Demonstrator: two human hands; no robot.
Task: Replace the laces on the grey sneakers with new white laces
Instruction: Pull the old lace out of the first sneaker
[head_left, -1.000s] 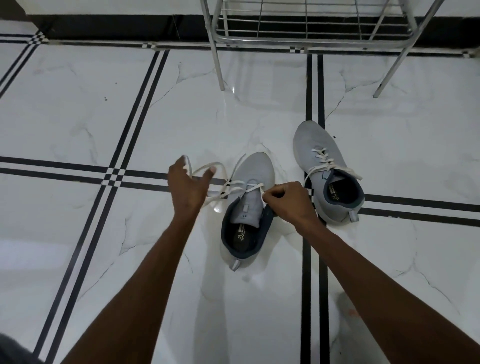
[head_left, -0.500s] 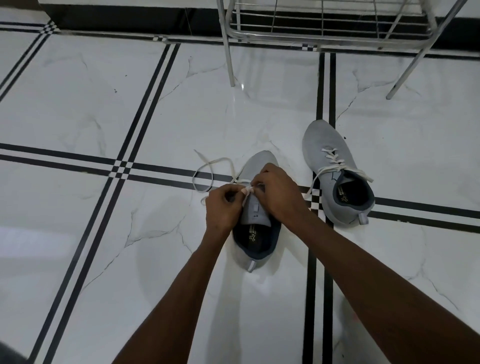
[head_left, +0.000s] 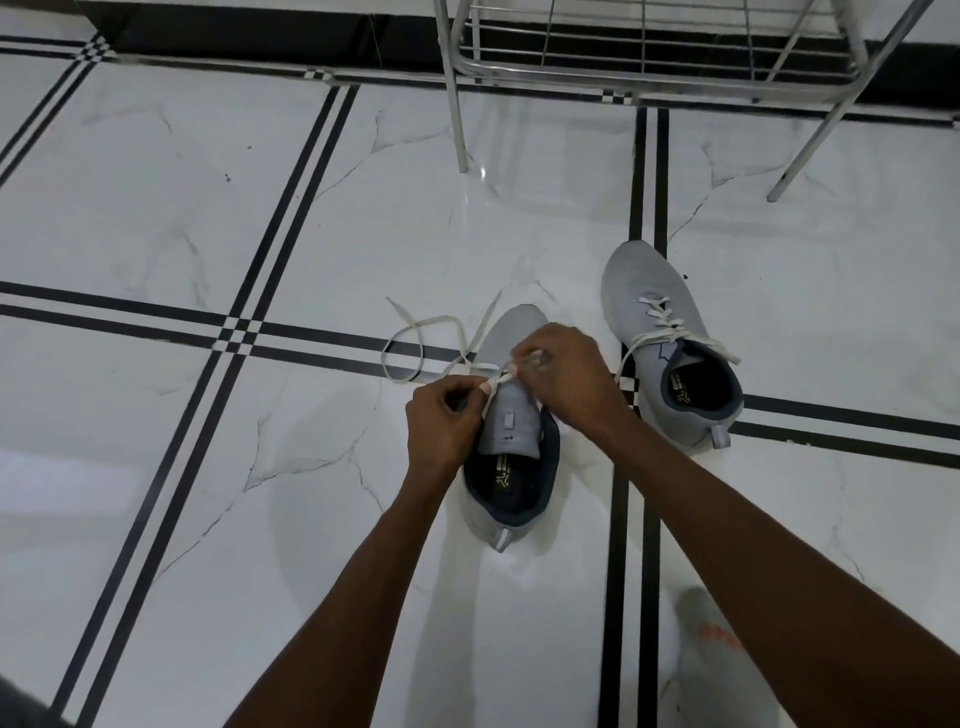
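Two grey sneakers with dark blue collars stand on the white tiled floor. The nearer sneaker (head_left: 511, 483) is in the middle, its tongue raised. A white lace (head_left: 415, 332) runs through its front eyelets and loops loose on the floor to the left. My left hand (head_left: 441, 423) pinches the lace at the left side of the tongue. My right hand (head_left: 563, 376) grips the lace over the sneaker's front, hiding the eyelets. The second sneaker (head_left: 670, 340) stands to the right, laced in white with loose ends.
A metal wire rack (head_left: 649, 57) stands at the back, its legs (head_left: 460, 119) reaching the floor behind the sneakers. Black stripes cross the marble tiles. A pale object with an orange mark (head_left: 711, 639) lies on the floor at the lower right.
My left hand came in from the outstretched lace on the left to the sneaker's tongue. My right hand moved forward over the eyelets. The loose lace settled onto the floor.
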